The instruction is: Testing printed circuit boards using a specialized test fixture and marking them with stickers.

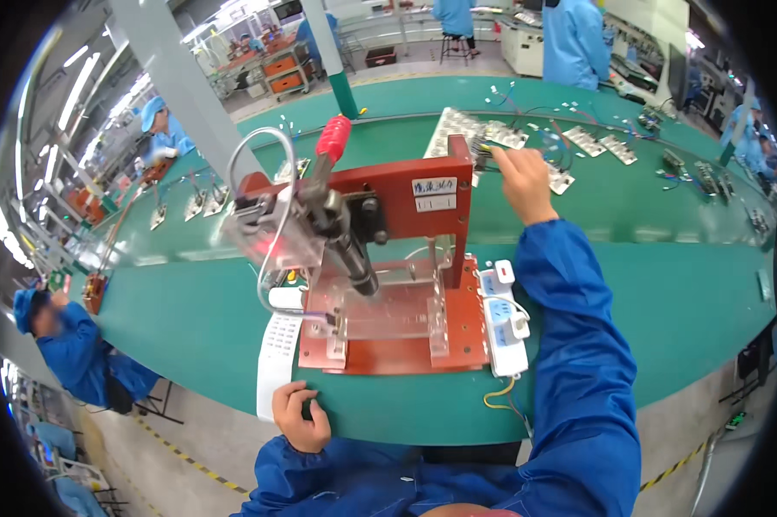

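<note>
"What fills the view?"

"The green tabletop [190, 302]. On it stands the red fixture [406, 222], its lever ending in a red grip [334, 136]."

"And beside the fixture?"

"The power strip [506, 353] on the right, the paper strip [278, 353] on the left. Keep the sleeve off those plugs as the arm leans past."

"The hands?"

"The left hand [302, 420] lies near the paper strip's lower end — loosely curled, thumb apart, nothing visible in it. The right hand [525, 183] reaches beyond the fixture, fingers bent down among the boards. Whether it grips one, I can't tell; the fingers hide it."

"Where are the boards?"

"The nearest ones [506, 135] lie just beside that hand, on the far side of the tabletop, with thin wires [565, 155] close by."

"So how best to handle one?"

"By its edges, I'd say — lifted straight up, wires freed first, and well clear of the fixture's upright."
</note>
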{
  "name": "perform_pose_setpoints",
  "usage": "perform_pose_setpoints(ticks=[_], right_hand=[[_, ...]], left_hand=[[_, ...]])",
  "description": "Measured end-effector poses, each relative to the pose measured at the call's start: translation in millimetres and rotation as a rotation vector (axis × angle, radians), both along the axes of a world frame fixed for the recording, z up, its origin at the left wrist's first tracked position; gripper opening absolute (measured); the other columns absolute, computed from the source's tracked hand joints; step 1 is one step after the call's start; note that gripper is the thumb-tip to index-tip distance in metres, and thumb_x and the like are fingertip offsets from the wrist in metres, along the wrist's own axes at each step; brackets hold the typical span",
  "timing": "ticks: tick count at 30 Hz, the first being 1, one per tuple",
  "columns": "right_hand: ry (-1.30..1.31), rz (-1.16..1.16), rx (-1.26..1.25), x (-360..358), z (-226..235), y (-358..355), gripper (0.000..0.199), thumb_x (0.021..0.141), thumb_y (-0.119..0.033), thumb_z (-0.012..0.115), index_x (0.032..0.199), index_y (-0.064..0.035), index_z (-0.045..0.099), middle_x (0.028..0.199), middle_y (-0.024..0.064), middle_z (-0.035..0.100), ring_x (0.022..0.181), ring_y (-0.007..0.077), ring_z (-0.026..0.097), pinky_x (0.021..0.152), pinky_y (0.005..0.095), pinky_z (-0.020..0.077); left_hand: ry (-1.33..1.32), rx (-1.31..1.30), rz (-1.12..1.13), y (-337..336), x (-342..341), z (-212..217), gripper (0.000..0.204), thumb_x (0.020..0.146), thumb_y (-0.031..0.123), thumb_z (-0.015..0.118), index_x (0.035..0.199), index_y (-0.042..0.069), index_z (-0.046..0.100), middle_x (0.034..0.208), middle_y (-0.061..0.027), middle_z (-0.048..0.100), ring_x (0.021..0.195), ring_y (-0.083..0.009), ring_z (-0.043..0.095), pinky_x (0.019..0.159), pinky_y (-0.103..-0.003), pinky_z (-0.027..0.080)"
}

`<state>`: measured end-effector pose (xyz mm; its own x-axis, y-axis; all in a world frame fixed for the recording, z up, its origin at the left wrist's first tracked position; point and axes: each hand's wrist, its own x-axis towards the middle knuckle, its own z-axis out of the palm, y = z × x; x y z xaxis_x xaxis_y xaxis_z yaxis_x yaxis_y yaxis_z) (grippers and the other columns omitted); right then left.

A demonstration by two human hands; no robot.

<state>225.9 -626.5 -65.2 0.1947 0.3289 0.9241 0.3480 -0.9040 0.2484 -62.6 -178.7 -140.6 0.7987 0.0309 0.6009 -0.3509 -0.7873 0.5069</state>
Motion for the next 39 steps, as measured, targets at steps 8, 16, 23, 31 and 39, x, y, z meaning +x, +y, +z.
perform_pose_setpoints(ticks=[8, 16, 23, 31, 39], right_hand=[[-0.358, -0.419, -0.129, -218, 42, -20, 0.034, 0.073, -0.002, 0.069, 0.105, -0.0083, 0.079, 0.085, -0.0004, 0.063, 0.073, 0.0175, 0.057, 0.072, 0.0339, 0.0391], [-0.355, -0.408, -0.292, -319, 80, 20, 0.040, 0.070, 0.003, 0.070, 0.106, -0.0094, 0.079, 0.082, -0.0009, 0.061, 0.071, 0.0167, 0.055, 0.071, 0.0327, 0.0382], [0.433, 0.056, -0.003, -365, 141, 114, 0.027, 0.077, 0.004, 0.068, 0.103, -0.0017, 0.074, 0.074, 0.0067, 0.055, 0.063, 0.0230, 0.053, 0.057, 0.0335, 0.0395], [1.620, 0.387, 0.317, -355, 126, 149, 0.020, 0.092, -0.009, 0.063, 0.106, 0.0053, 0.068, 0.079, 0.0090, 0.067, 0.069, 0.0084, 0.057, 0.063, 0.0273, 0.0466], [1.340, 0.788, 0.285, -350, 39, 157, 0.046, 0.089, -0.010, 0.065, 0.133, -0.0013, 0.058, 0.122, 0.0232, 0.064, 0.108, 0.0413, 0.064, 0.094, 0.0418, 0.0506]], left_hand=[[-0.104, -0.044, -0.055, 6, 2, -7, 0.015, 0.074, 0.000, 0.055, 0.087, -0.002, 0.061, 0.104, -0.0219, 0.059, 0.096, -0.0387, 0.058, 0.087, -0.045, 0.047], [-0.086, -0.025, -0.101, 11, 1, 1, 0.016, 0.077, -0.002, 0.060, 0.093, -0.003, 0.061, 0.107, -0.0204, 0.059, 0.100, -0.0386, 0.059, 0.090, -0.044, 0.048], [-0.643, 0.205, -0.527, -12, -10, 69, 0.061, 0.078, -0.001, 0.073, 0.134, 0.004, 0.051, 0.132, -0.0188, 0.060, 0.126, -0.0367, 0.058, 0.104, -0.049, 0.047], [-0.620, 0.906, -0.851, -50, -21, 153, 0.066, 0.084, 0.025, 0.062, 0.148, 0.014, 0.048, 0.132, -0.0049, 0.060, 0.127, -0.0219, 0.055, 0.115, -0.050, 0.036], [-0.078, 0.393, -1.168, -15, -4, 146, 0.091, 0.056, 0.047, 0.083, 0.127, -0.001, 0.054, 0.103, -0.0132, 0.059, 0.094, -0.0318, 0.061, 0.083, -0.040, 0.045]])
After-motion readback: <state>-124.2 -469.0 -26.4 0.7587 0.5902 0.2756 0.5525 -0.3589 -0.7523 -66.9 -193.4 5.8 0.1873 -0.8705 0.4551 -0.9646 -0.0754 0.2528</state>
